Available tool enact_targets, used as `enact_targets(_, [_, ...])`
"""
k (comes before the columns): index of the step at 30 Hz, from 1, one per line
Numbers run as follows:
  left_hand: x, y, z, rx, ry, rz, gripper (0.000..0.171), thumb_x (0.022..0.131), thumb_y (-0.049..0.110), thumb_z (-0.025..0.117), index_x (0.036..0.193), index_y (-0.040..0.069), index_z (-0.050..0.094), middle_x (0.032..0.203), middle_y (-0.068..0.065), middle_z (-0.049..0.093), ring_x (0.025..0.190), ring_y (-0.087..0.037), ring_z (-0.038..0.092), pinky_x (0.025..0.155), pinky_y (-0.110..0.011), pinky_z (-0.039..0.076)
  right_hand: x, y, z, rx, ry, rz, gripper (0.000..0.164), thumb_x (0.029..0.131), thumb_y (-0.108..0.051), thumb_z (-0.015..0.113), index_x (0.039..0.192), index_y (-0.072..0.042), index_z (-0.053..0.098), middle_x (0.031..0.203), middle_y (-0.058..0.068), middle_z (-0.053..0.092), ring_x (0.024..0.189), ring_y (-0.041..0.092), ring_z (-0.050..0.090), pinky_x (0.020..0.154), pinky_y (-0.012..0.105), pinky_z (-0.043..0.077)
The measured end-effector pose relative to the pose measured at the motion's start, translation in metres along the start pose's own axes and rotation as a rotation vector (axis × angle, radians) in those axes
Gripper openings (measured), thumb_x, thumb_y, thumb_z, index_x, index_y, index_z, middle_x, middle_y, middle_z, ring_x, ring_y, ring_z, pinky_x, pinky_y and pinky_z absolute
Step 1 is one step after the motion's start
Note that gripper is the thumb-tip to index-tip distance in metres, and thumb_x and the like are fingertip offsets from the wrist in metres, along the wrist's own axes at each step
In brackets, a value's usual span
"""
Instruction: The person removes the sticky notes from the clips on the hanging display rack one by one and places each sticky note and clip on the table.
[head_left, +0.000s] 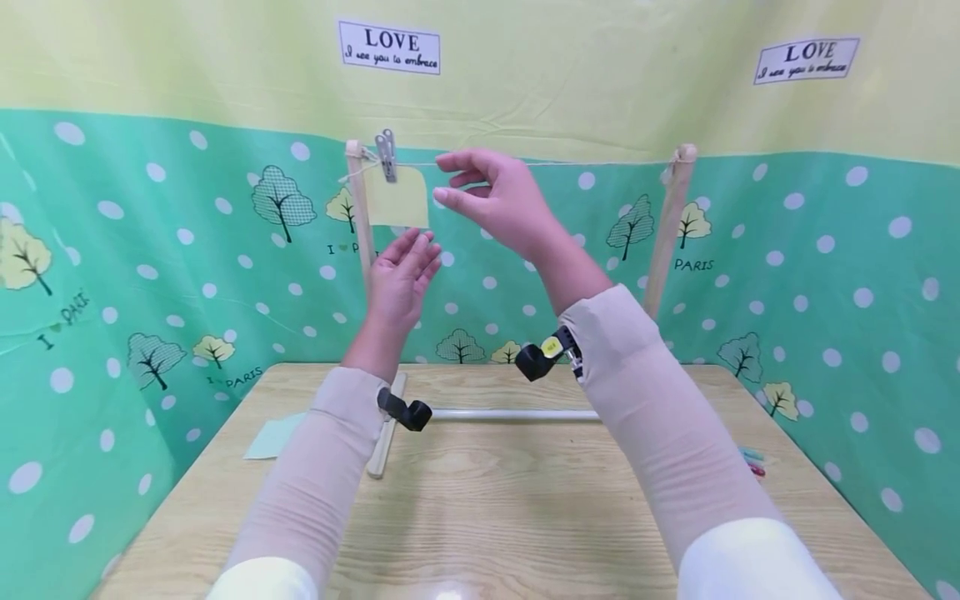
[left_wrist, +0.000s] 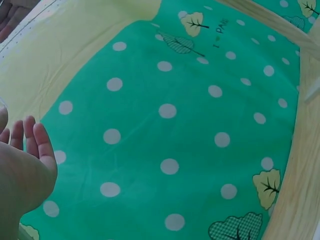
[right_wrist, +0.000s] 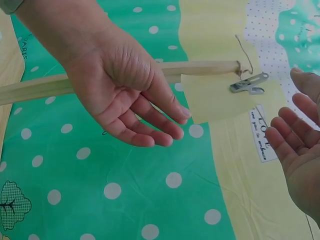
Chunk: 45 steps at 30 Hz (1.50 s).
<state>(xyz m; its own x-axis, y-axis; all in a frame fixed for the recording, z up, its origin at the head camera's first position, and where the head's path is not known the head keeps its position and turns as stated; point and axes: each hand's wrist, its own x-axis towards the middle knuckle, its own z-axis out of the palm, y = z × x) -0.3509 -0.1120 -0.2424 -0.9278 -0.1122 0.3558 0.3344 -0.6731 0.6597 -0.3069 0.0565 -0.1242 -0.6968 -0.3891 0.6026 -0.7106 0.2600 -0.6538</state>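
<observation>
A pale yellow sheet of paper [head_left: 397,200] hangs from a string [head_left: 585,163] near the left wooden post [head_left: 361,208]. A silver metal clip [head_left: 387,157] grips its top edge. Just below the paper's lower right corner is my left hand [head_left: 401,279], fingers loosely extended. In the right wrist view its thumb tip lies close to the paper; contact is unclear. To the right of the paper, at string height, my right hand [head_left: 495,196] is raised with fingers spread and slightly bent. Nothing shows between the fingers of either hand.
At right stands a second wooden post [head_left: 669,229] holding the string's other end. A metal bar [head_left: 517,414] runs low across the table [head_left: 480,517] from a wooden foot [head_left: 386,437]. Pale green paper [head_left: 272,437] lies left; small coloured items [head_left: 753,462] lie right.
</observation>
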Motion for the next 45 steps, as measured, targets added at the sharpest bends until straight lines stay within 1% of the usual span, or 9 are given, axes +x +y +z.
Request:
enact_targets(2, [0.002, 0.000, 0.001, -0.022, -0.003, 0.008, 0.019, 0.090, 0.006, 0.070, 0.108, 0.004, 0.066, 0.109, -0.011, 0.068, 0.095, -0.022, 0.066, 0.106, -0.041, 0.044, 0.005, -0.001, 0.002, -0.010, 0.001, 0.019, 0.043, 0.091, -0.021, 0.072, 0.130, -0.009, 0.060, 0.128, 0.000, 0.061, 0.110, 0.010, 0.059, 0.093, 0.019, 0.049])
enact_targets(9, [0.005, 0.003, 0.007, -0.086, 0.004, 0.021, 0.005, 0.090, 0.004, 0.069, 0.094, 0.007, 0.068, 0.099, -0.009, 0.069, 0.089, -0.021, 0.067, 0.094, -0.034, 0.053, 0.022, -0.011, 0.012, -0.033, 0.008, 0.059, 0.046, 0.090, -0.023, 0.073, 0.133, -0.011, 0.059, 0.129, -0.002, 0.061, 0.110, 0.009, 0.059, 0.092, 0.018, 0.050])
enact_targets(13, [0.008, 0.003, 0.013, -0.105, 0.051, 0.037, 0.003, 0.091, 0.003, 0.067, 0.090, 0.006, 0.067, 0.096, -0.010, 0.069, 0.087, -0.021, 0.067, 0.099, -0.036, 0.050, 0.032, -0.014, 0.019, -0.029, 0.037, 0.067, 0.046, 0.089, -0.021, 0.074, 0.132, -0.010, 0.059, 0.126, -0.001, 0.062, 0.107, 0.010, 0.060, 0.090, 0.015, 0.049])
enact_targets(18, [0.008, -0.001, 0.020, -0.097, 0.124, 0.084, 0.003, 0.090, 0.004, 0.068, 0.089, 0.003, 0.066, 0.092, -0.012, 0.068, 0.084, -0.021, 0.068, 0.097, -0.035, 0.052, 0.041, -0.015, 0.026, -0.040, 0.062, 0.076, 0.047, 0.088, -0.018, 0.075, 0.131, -0.008, 0.060, 0.125, 0.001, 0.063, 0.106, 0.010, 0.060, 0.088, 0.013, 0.049])
enact_targets(24, [0.003, -0.004, 0.022, -0.073, 0.143, 0.094, 0.010, 0.088, 0.007, 0.072, 0.090, 0.002, 0.064, 0.090, -0.011, 0.068, 0.081, -0.019, 0.067, 0.098, -0.036, 0.051, 0.048, -0.013, 0.033, -0.068, 0.058, 0.105, 0.052, 0.089, -0.017, 0.073, 0.137, -0.007, 0.055, 0.136, 0.003, 0.057, 0.116, 0.010, 0.058, 0.092, 0.012, 0.047])
enact_targets(30, [0.000, -0.003, 0.019, -0.075, 0.161, 0.105, 0.013, 0.086, 0.006, 0.074, 0.094, -0.001, 0.066, 0.087, -0.011, 0.068, 0.075, -0.017, 0.067, 0.079, -0.026, 0.058, 0.050, -0.011, 0.035, -0.049, 0.033, 0.119, 0.059, 0.089, -0.014, 0.073, 0.142, -0.007, 0.049, 0.142, 0.003, 0.052, 0.123, 0.010, 0.053, 0.094, 0.011, 0.045])
enact_targets(36, [-0.002, -0.003, 0.016, -0.047, 0.180, 0.084, 0.005, 0.088, 0.004, 0.071, 0.091, 0.002, 0.068, 0.087, -0.011, 0.069, 0.077, -0.017, 0.067, 0.089, -0.031, 0.056, 0.049, -0.008, 0.036, -0.042, -0.037, 0.152, 0.057, 0.096, -0.007, 0.062, 0.148, -0.008, 0.039, 0.148, 0.003, 0.046, 0.130, 0.012, 0.048, 0.100, 0.014, 0.042])
enact_targets(42, [-0.001, -0.002, 0.012, -0.047, 0.188, 0.101, 0.005, 0.087, 0.005, 0.072, 0.088, 0.004, 0.067, 0.085, -0.010, 0.068, 0.074, -0.017, 0.066, 0.080, -0.028, 0.059, 0.049, -0.007, 0.042, 0.059, -0.106, 0.158, 0.059, 0.094, 0.011, 0.043, 0.150, -0.006, 0.034, 0.147, 0.005, 0.047, 0.132, 0.012, 0.045, 0.102, 0.016, 0.041])
enact_targets(45, [-0.001, -0.001, 0.012, -0.035, 0.179, 0.113, 0.008, 0.086, 0.005, 0.074, 0.089, 0.003, 0.067, 0.085, -0.010, 0.068, 0.074, -0.016, 0.066, 0.081, -0.028, 0.058, 0.050, -0.007, 0.044, 0.065, -0.086, 0.145, 0.058, 0.095, 0.012, 0.044, 0.149, -0.006, 0.035, 0.144, 0.004, 0.050, 0.129, 0.011, 0.047, 0.100, 0.014, 0.042])
